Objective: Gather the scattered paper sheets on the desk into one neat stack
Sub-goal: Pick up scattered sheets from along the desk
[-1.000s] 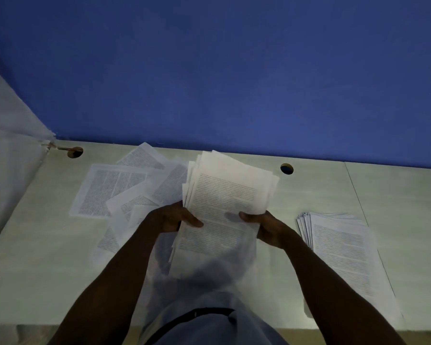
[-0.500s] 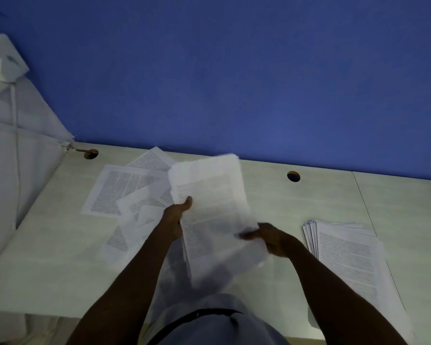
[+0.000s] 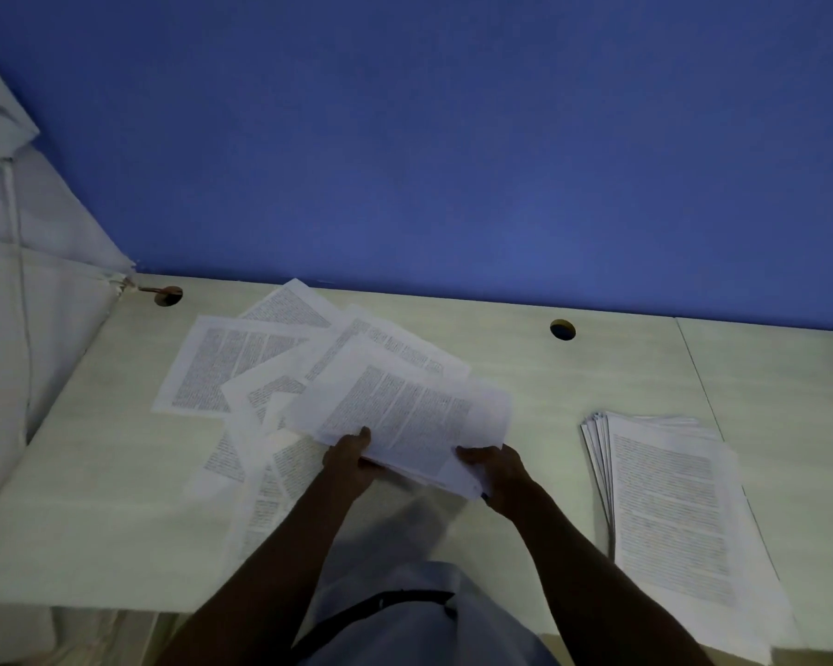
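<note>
I hold a bundle of printed sheets (image 3: 405,415) low over the middle of the pale desk (image 3: 92,497). My left hand (image 3: 352,456) grips its near left corner, thumb on top. My right hand (image 3: 494,466) grips its near right corner. The bundle lies almost flat and is turned sideways, its far edge over other paper. Several loose printed sheets (image 3: 227,362) lie fanned and overlapping on the desk's left half, some partly under the bundle. A thick stack of sheets (image 3: 669,502) sits on the desk at the right, its edges slightly fanned.
A blue wall (image 3: 453,137) rises behind the desk. Two round cable holes (image 3: 562,329) are in the desktop near the wall, one at the far left (image 3: 168,296). White fabric with a cord (image 3: 20,290) drapes at the left edge. A seam (image 3: 693,372) splits the desktop on the right.
The bundle went from upright in both hands to turned sideways and lowered nearly flat over the desk. Both hands shifted to its near corners. The camera view tilted slightly.
</note>
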### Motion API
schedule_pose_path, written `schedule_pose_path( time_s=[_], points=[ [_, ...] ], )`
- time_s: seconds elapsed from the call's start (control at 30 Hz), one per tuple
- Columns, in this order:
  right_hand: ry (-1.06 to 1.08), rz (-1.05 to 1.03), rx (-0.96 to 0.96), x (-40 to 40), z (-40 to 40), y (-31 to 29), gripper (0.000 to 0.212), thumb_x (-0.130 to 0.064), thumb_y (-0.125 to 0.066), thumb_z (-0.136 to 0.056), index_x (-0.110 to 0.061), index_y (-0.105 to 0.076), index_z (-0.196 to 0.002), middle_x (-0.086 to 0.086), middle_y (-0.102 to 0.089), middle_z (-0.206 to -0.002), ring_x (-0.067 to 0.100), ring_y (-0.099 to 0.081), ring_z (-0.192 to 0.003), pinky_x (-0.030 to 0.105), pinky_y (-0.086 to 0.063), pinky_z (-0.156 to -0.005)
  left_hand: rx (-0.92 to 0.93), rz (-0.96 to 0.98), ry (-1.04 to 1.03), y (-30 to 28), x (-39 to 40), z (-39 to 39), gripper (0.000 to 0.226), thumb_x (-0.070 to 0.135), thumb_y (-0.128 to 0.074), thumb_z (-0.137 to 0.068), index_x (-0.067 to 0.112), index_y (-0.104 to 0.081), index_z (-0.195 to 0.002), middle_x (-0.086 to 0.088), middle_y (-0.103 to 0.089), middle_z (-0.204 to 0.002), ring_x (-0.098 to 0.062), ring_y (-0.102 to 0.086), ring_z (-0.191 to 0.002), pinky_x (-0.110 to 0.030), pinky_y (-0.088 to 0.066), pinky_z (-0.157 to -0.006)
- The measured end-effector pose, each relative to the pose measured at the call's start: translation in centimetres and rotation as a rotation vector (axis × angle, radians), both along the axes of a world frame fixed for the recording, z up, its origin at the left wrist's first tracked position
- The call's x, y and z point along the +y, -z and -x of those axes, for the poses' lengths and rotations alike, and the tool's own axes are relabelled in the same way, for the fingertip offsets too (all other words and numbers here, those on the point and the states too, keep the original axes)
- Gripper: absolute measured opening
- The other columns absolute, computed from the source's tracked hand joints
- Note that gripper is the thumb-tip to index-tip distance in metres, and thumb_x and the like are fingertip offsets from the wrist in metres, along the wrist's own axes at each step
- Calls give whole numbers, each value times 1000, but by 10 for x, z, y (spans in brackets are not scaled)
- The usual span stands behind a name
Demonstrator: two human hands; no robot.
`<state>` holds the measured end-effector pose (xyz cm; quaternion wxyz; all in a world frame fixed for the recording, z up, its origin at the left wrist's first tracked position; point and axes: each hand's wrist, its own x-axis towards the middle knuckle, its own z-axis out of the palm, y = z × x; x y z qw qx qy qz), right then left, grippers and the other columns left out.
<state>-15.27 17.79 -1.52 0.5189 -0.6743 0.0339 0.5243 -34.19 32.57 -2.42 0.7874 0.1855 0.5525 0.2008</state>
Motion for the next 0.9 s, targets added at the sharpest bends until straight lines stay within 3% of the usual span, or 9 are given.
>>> schedule_pose_path(
  time_s=[0.13,0.3,0.43,0.53,0.63,0.67,0.77,0.83,0.9],
  points=[
    [-42,-24,70,-13,-24,-3,41,18,-72,-78,20,-63,-118,36,-68,-118,46,-69,-103,42,-63,-78,9,30,6,-49,34,37,17,7,-61,-94,1,-60,-110,-19,-65,-103,-33,-63,-93,-46,-61,-61],
    [-181,-129,237,-37,-54,-7,44,9,-58,-92,11,-57,-136,28,-64,-134,40,-66,-121,34,-60,-91,15,50,199,-86,103,91,47,31,-70,-87,4,-65,-126,-15,-67,-127,-35,-65,-107,-53,-51,-98],
    [-218,-191,301,-29,-55,-16,43,7,-48,-98,7,-53,-142,25,-59,-143,33,-67,-121,31,-59,-93,82,-77,580,-111,115,68,50,24,-76,-85,9,-63,-131,-13,-72,-117,-34,-67,-101,-45,-56,-84],
    [-293,-213,215,-15,-38,-27,53,-3,-68,-92,4,-54,-143,22,-63,-138,32,-69,-115,35,-56,-95,142,-183,773,-123,92,36,23,10,-73,-87,15,-67,-108,-6,-77,-95,-23,-64,-95,-32,-53,-74],
    [-248,-254,199,-13,-25,-25,113,-21,-103,-46,4,-51,-144,8,-66,-126,26,-69,-95,28,-51,-102,168,-221,785,-107,73,26,55,27,-95,-56,15,-67,-102,-8,-70,-108,-21,-60,-98,-32,-46,-90],
    [-261,-290,160,-13,-24,-26,103,-22,-101,-54,4,-53,-141,9,-67,-126,22,-71,-97,24,-54,-96,187,-225,802,-100,72,26,57,29,-93,-58,15,-68,-107,-9,-68,-114,-22,-61,-102,-33,-46,-91],
    [-240,-321,86,-25,-22,-34,36,4,-61,-95,-3,-59,-130,18,-65,-127,14,-74,-102,24,-60,-80,156,-171,780,-86,72,27,40,19,-79,-81,11,-69,-119,-14,-67,-126,-26,-64,-112,-37,-51,-94],
    [-148,-334,83,-36,-26,-30,35,3,-61,-94,-5,-62,-128,21,-67,-126,21,-73,-105,30,-61,-81,73,-76,732,-81,66,21,36,16,-75,-87,4,-69,-121,-18,-69,-124,-31,-65,-110,-42,-54,-97],
    [-132,-333,64,-40,-25,-35,41,-8,-73,-90,-3,-63,-129,24,-67,-127,28,-71,-107,37,-61,-82,5,-42,723,-79,58,9,31,11,-69,-90,3,-68,-121,-17,-72,-116,-31,-68,-103,-39,-60,-86]
  ],
)
